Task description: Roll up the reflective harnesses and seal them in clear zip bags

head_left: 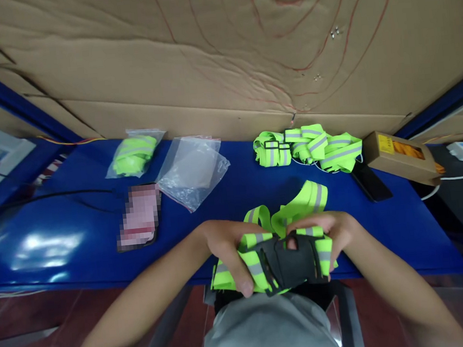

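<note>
A neon-green reflective strap harness (272, 259) with grey stripes and a black panel is bunched between both hands at the near edge of the blue table (79, 248). My left hand (228, 250) is closed round its left side, thumb on top. My right hand (329, 235) grips its right side, fingers curled over the black panel. Loops of the strap stick up behind the hands.
On the table lie a pile of loose reflective straps (308, 147), a bagged strap (133, 155), an empty clear bag (192, 169), a dark phone-like slab (139, 215), another dark slab (371, 182) and a cardboard box (402, 157). Cardboard sheets form the back wall.
</note>
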`<state>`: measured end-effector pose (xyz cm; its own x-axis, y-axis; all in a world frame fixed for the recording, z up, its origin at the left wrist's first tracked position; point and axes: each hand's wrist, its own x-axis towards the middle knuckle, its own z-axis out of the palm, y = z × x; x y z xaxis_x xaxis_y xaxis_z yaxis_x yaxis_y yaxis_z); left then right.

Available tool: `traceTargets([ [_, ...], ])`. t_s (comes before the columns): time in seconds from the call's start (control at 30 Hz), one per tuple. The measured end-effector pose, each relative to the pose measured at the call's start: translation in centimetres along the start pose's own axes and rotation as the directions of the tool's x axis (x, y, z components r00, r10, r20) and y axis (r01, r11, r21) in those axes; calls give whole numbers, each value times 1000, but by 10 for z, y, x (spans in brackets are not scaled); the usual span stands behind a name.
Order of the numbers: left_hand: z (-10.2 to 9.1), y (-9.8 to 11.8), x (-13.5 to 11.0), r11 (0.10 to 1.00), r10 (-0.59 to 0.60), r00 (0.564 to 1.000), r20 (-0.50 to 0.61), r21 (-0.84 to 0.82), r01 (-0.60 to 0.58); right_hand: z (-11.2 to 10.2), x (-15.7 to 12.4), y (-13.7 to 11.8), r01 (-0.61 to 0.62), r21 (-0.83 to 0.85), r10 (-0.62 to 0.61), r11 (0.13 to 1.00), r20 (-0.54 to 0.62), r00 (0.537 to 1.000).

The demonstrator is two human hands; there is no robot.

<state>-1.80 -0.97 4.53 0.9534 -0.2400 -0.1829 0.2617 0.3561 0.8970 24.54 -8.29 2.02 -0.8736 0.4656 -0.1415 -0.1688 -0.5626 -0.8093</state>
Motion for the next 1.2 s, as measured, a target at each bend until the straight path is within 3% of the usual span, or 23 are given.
traceTargets([
  [0.1,4,2,1,1000,-31,999,40,7,31,1,-1,-9,-23,-258,40,966,62,997],
  [0.17,7,3,4,998,21,999,43,50,-23,0,2,-9,66,-322,-77,944,-23,997],
  [0.27,8,4,11,986,164,981,-107,44,-160,0,9,-1,221,-182,-264,958,-263,928],
  [0.33,6,2,16,958,266,929,-256,-38,-285,3,12,1,257,-92,-273,962,-348,897],
  [0.43,0,-3,19,905,352,874,-334,-116,-409,10,15,-6,244,-18,-229,970,-419,879],
  [0.53,-5,-8,20,905,355,864,-356,-100,-413,14,18,-14,294,-37,-267,955,-538,800],
  [0.63,-7,-12,22,927,322,833,-450,-32,-375,15,21,-15,360,-98,-346,928,-586,733],
  [0.73,-6,-14,27,934,294,770,-566,-2,-357,15,25,-12,344,-116,-352,932,-525,775],
  [0.8,-4,-16,32,932,324,688,-650,96,-349,13,26,-9,316,-131,-335,940,-537,774],
  [0.83,-3,-17,34,928,359,630,-689,191,-320,12,26,-7,308,-162,-342,938,-582,738],
  [0.9,0,-18,38,891,453,517,-727,393,-228,10,27,-3,282,-276,-394,919,-682,616],
  [0.93,1,-19,40,864,495,480,-724,467,-187,10,27,-1,250,-356,-435,900,-704,561],
  [1.0,2,-19,43,828,546,466,-696,532,-174,10,27,1,160,-527,-526,835,-674,519],
  [1.1,-1,-22,44,830,548,501,-669,508,-230,11,31,3,73,-751,-664,656,-529,529],
  [1.2,-5,-27,43,864,497,456,-738,468,-185,11,35,6,33,-881,-752,473,-384,535],
])
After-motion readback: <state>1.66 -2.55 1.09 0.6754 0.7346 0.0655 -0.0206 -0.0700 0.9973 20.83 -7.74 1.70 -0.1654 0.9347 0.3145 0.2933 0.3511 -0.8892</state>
